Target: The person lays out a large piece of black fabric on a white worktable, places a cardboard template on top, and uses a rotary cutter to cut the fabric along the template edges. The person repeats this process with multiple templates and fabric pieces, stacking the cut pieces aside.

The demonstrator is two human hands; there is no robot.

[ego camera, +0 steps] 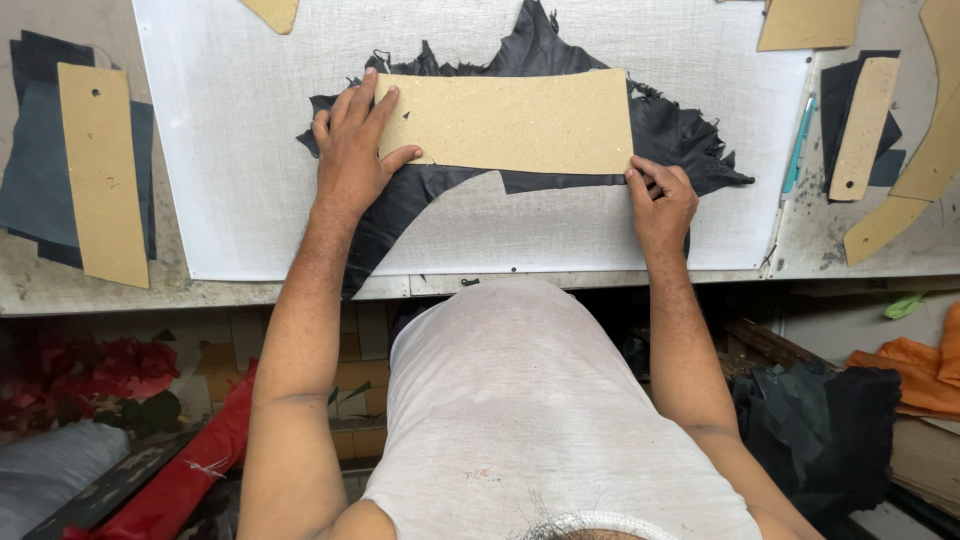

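Note:
A tan cardboard pattern strip lies across a ragged piece of black leather on a white cutting board. My left hand presses flat on the strip's left end, fingers spread. At the strip's lower right corner my right hand is curled, fingers closed against the leather's edge; whether it holds a small tool I cannot tell.
Another cardboard pattern rests on dark leather at the left. More patterns and dark pieces lie at the right, beside a teal pen. Below the bench edge sit red material, orange cloth and black scraps.

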